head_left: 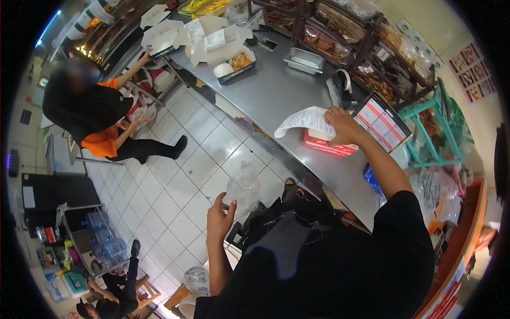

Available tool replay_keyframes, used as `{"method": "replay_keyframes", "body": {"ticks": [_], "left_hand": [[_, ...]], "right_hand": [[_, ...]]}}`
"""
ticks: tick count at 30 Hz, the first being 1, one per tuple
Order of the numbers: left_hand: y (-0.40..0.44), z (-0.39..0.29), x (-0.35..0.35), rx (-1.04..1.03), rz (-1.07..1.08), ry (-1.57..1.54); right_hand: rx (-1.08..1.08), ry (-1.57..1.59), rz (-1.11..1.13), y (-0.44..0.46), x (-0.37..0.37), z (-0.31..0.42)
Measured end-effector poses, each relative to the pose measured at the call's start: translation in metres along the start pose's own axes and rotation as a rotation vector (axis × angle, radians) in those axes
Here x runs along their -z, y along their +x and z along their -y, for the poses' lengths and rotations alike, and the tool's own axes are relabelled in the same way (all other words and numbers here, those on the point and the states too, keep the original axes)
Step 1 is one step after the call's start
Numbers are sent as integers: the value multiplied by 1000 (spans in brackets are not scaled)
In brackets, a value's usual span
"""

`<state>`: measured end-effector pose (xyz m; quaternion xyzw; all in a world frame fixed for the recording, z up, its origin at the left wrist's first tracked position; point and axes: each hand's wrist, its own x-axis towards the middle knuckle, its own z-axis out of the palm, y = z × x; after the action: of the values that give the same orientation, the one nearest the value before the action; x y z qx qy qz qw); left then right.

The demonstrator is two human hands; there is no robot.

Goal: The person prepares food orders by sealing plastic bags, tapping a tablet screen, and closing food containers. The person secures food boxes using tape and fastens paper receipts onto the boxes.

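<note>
My right hand (341, 126) grips a small red and white carton (329, 148) on the steel counter, with the fingers over its top. A curling printed receipt (305, 122) lies against the carton under these fingers. My left hand (220, 217) is in the air over the floor side, its fingers apart. Just beyond its fingertips is a clear plastic bag (244, 183); whether they touch I cannot tell. Next to the carton a tablet-like screen (381, 122) with red and white panels leans on the counter.
An open food box (237, 72) with rice stands along the steel counter (255, 101), near a foil tray (304, 61). Racks of packed food (340, 32) line the back. A co-worker in black and orange (79, 106) stands at left; another person (114, 292) sits lower left.
</note>
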<state>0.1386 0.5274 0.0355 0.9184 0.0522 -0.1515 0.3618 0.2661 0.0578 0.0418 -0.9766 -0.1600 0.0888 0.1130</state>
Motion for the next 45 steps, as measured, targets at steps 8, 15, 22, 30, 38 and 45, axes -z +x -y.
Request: {"method": "replay_keyframes", "body": {"ticks": [8, 15, 22, 30, 38, 45], "left_hand": [[-4, -34, -37, 51, -128, -85], [-7, -67, -52, -121, -275, -263], [7, -61, -41, -37, -162, -675], [42, -85, -5, -469, 129, -289], [18, -160, 69, -939, 212, 269], [8, -144, 61, -854, -115, 424]], "right_hand": [[-48, -118, -85, 170, 5, -26], [86, 42, -435, 133, -31, -16], [11, -20, -24, -30, -54, -11], [100, 166, -251, -32, -34, 41], [635, 642, 75, 7, -10, 162], [35, 501, -574, 23, -33, 245]]}}
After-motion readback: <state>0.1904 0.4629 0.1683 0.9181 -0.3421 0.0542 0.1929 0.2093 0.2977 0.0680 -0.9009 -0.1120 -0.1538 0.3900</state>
